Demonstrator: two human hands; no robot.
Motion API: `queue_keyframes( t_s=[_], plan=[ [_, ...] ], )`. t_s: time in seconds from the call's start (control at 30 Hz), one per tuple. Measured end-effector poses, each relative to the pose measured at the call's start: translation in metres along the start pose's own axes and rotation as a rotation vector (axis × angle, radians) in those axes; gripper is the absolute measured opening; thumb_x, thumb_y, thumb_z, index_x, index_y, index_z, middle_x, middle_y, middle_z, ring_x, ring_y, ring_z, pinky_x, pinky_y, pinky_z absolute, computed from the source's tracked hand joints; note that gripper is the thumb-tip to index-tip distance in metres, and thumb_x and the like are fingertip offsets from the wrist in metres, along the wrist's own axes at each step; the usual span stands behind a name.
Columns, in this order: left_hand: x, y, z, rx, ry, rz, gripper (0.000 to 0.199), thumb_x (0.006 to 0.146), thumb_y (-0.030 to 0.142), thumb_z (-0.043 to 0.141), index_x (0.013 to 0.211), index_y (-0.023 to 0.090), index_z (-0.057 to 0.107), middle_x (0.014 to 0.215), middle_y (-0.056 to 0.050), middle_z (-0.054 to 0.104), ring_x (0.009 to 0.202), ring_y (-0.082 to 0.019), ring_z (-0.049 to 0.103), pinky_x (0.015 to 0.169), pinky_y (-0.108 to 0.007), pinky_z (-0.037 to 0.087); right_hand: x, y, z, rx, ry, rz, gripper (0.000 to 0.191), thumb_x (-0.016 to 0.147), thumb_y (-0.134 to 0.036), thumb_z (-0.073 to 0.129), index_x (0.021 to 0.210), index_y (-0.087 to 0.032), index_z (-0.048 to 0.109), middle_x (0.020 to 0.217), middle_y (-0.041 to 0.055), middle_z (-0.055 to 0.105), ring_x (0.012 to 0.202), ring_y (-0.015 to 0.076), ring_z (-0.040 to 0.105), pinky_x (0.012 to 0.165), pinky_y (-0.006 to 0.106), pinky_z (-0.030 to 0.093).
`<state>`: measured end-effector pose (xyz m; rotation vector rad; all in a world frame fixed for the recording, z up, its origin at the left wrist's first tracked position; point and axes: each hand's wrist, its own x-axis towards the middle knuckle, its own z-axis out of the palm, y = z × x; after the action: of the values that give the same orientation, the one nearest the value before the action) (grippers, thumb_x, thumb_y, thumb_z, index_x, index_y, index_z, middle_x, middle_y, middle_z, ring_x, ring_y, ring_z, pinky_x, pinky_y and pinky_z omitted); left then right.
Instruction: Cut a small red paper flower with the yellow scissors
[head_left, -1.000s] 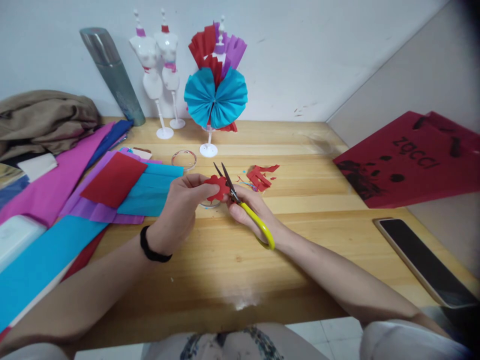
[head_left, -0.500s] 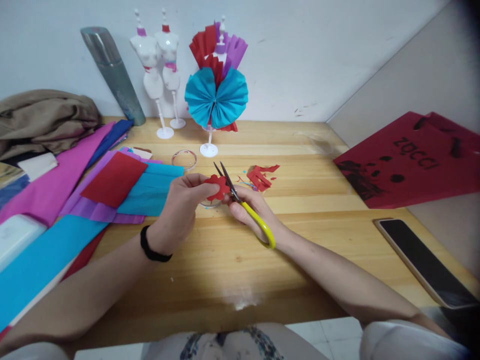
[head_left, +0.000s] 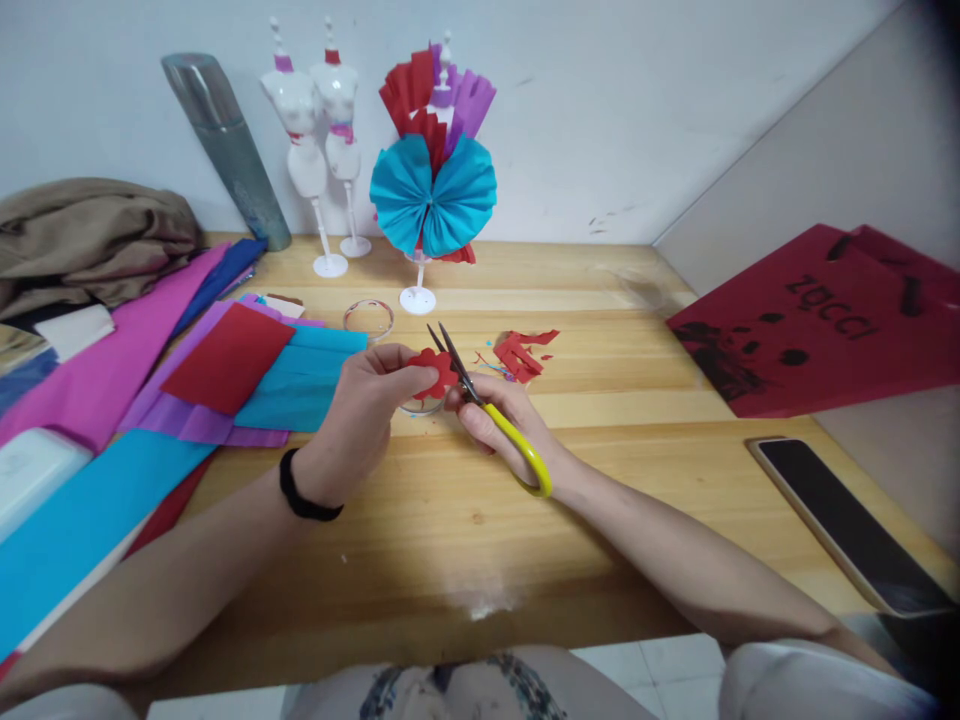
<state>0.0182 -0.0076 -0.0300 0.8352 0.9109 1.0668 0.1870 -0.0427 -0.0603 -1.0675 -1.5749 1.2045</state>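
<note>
From where I stand, the person's left hand [head_left: 364, 415] has a narrow grip, thumb and fingers pinching a red paper flower [head_left: 445, 368] just above the wooden surface [head_left: 390, 560]. The right hand [head_left: 531, 415] is closed around the yellow handles of a pair of scissors [head_left: 504, 425]; the dark blades are slightly parted, pointing away from the person, right beside the flower's edge. Red paper scraps [head_left: 523, 358] lie just beyond the right hand. Near the left hand, a red sheet [head_left: 229, 358] overlaps a blue sheet [head_left: 300, 390]. Farther back stands a mini mannequin [head_left: 417, 300] dressed in pleated blue, red and purple paper. A smartphone [head_left: 840, 520] lies over by the right arm, well apart from the flower.
</note>
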Motion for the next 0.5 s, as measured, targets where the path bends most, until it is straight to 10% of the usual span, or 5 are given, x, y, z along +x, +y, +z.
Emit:
queue_keyframes(
  t_s=[0.5],
  plan=[
    [0.0030, -0.0009, -0.0036, 0.033, -0.006, 0.011, 0.019, 0.054, 0.022, 0.089, 0.060, 0.017, 0.073, 0.063, -0.002, 0.074, 0.059, -0.013, 0.064, 0.062, -0.025, 0.048, -0.0001, 0.0028, -0.0004, 0.029, -0.012, -0.008, 0.048, 0.089, -0.064, 0.068, 0.074, -0.023, 0.049, 0.062, -0.0057, 0.041, 0.053, 0.0104, 0.035, 0.051, 0.027, 0.027]
  ],
)
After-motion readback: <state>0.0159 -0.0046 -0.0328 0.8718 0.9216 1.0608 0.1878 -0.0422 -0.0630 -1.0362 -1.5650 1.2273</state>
